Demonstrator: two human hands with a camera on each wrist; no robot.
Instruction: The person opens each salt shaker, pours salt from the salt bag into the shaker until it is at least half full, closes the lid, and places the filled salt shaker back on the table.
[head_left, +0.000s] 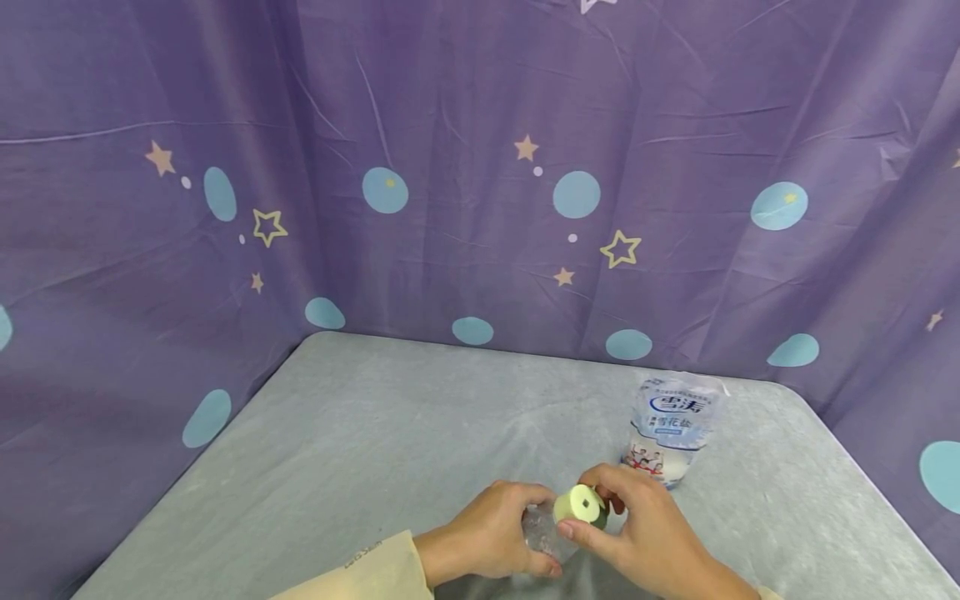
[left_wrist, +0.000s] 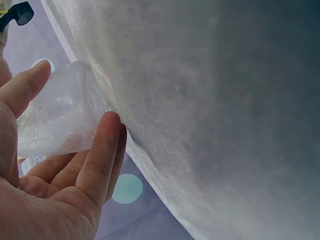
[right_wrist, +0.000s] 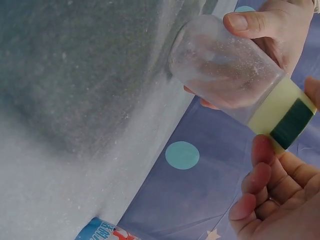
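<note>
A clear jar [head_left: 542, 535] with a pale yellow lid [head_left: 572, 505] is held low over the front of the table, tilted in the head view. My left hand [head_left: 497, 530] grips the jar's body, thumb on one side and fingers on the other. At the lid, my right hand [head_left: 647, 523] pinches the rim between thumb and fingertips. A dark green patch [right_wrist: 293, 124] marks the lid's side in the right wrist view. White specks cling inside the jar wall [right_wrist: 225, 67], and the lid is on its mouth.
Behind my right hand stands an upright blue and white salt bag [head_left: 672, 427] with Chinese lettering. A pale grey cloth covers the table [head_left: 390, 417]. Purple curtains [head_left: 465, 150] with stars and blue dots hang along its back and sides.
</note>
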